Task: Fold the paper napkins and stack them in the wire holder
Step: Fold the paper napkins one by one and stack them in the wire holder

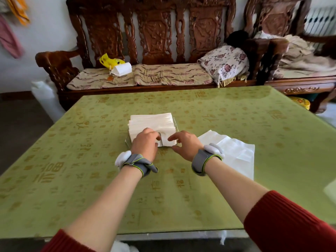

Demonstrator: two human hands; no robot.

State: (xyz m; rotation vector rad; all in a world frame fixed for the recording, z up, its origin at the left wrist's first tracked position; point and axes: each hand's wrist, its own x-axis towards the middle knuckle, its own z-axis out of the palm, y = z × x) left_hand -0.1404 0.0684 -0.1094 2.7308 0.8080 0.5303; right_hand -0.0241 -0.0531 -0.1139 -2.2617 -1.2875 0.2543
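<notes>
Hands (145, 144) on napkin stack (151, 122) front edge

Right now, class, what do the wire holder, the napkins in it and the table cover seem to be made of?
Wire holder: thin bare metal, with a silvery glint along the rods. Folded napkins: soft matte white paper, showing many thin layered edges. Table cover: probably green patterned cloth under a clear glossy sheet, since light reflects off it.
</notes>
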